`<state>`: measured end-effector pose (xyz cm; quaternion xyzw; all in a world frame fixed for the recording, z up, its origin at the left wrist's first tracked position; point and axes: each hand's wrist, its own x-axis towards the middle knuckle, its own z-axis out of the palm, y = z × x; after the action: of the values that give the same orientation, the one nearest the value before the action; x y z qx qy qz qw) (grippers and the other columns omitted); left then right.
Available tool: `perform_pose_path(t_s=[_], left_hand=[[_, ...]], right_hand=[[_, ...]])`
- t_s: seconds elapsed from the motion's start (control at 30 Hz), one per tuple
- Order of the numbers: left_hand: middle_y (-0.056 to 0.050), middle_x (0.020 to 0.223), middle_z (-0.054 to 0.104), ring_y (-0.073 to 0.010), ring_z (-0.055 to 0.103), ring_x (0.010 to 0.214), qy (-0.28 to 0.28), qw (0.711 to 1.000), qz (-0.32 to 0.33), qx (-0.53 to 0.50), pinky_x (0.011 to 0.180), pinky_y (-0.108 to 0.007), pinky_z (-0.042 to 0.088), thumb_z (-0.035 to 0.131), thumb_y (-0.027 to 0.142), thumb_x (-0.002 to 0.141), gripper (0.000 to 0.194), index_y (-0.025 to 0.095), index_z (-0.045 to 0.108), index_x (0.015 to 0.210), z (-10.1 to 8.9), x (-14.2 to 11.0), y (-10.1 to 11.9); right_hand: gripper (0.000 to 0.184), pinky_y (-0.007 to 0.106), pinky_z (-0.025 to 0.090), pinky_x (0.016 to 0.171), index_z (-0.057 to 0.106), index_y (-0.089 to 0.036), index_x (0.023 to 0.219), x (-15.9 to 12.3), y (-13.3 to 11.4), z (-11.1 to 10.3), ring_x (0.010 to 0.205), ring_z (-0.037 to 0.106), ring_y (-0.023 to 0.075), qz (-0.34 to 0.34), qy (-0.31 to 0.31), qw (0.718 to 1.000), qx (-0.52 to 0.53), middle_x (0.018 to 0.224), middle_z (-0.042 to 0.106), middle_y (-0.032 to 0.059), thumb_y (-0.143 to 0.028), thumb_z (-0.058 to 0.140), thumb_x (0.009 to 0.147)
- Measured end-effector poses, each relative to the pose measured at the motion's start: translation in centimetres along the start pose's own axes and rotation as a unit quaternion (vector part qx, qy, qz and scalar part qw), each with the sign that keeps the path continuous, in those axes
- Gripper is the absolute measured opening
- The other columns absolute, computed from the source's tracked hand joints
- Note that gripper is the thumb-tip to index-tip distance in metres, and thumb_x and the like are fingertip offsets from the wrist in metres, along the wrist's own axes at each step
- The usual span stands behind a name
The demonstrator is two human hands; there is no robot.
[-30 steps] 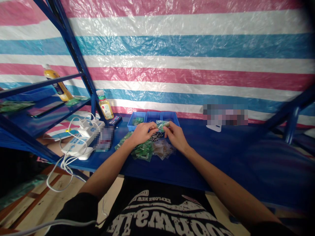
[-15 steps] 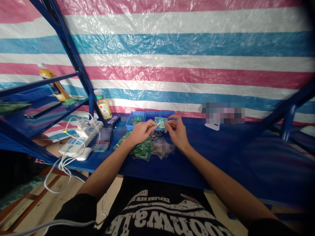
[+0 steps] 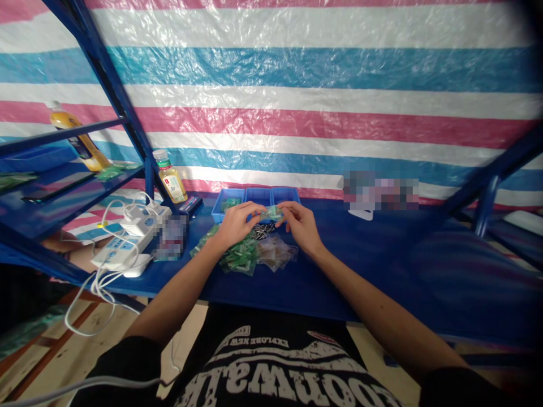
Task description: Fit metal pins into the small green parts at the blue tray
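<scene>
A small green plastic packet [image 3: 272, 213] is pinched between the fingertips of the left hand [image 3: 236, 226] and right hand [image 3: 300, 226], just in front of a blue parts tray [image 3: 254, 196]. So far, only one packet [image 3: 230, 204] is seen in the tray's left compartment; a loose heap of green packets [image 3: 240, 261] is left on the blue bench [image 3: 331, 282].

Backdrop tarp [image 3: 271, 68]: wide horizontal stripes, pink, white, blue. Counter [image 3: 365, 282] and shelf frame [image 3: 102, 85] deep blue. Three-section tray [image 3: 258, 196] brighter blue. Small packet [image 3: 271, 213] green under clear plastic. Pile of packets [image 3: 240, 259] green too; packets beside it [image 3: 275, 252] brownish. Power strip [image 3: 123, 251] white. T-shirt [image 3: 275, 373] black, white lettering. Bottle [image 3: 171, 181] yellow, green cap.
</scene>
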<state>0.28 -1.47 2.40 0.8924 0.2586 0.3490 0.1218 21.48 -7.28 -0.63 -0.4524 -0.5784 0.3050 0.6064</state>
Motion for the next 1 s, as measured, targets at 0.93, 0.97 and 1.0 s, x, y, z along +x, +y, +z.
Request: perform_pose_path(t_s=[0.93,0.97,1.0], left_hand=[[-0.004,0.095,0.078,-0.0180,0.070,0.083,0.001,1.000,-0.020,-0.015,0.075,-0.027,0.050,0.053,0.044,0.104,0.032,0.022,0.076,0.105,-0.4,0.1,0.1],[-0.002,0.085,0.076,-0.0168,0.068,0.076,-0.003,1.000,-0.027,-0.007,0.071,-0.026,0.048,0.051,0.045,0.105,0.035,0.022,0.076,0.100,-0.4,0.1,0.1],[-0.001,0.077,0.074,-0.0158,0.066,0.071,-0.006,0.999,-0.033,0.003,0.068,-0.025,0.045,0.049,0.046,0.105,0.037,0.021,0.075,0.095,-0.5,0.0,0.2]], right_hand=[[0.043,0.025,0.041,0.045,0.061,-0.021,0.100,0.0,-0.6,0.3,0.053,0.068,0.0169,0.036,-0.078,0.992,0.087,0.082,0.075,0.0049,-0.063,0.063,0.091],[0.043,0.026,0.041,0.045,0.062,-0.021,0.099,0.0,-0.7,0.3,0.055,0.069,0.0175,0.037,-0.076,0.992,0.089,0.087,0.077,0.0068,-0.063,0.062,0.091],[0.043,0.027,0.041,0.045,0.063,-0.021,0.100,0.0,-0.8,0.3,0.056,0.069,0.0180,0.038,-0.072,0.993,0.090,0.091,0.077,0.0076,-0.063,0.063,0.090]])
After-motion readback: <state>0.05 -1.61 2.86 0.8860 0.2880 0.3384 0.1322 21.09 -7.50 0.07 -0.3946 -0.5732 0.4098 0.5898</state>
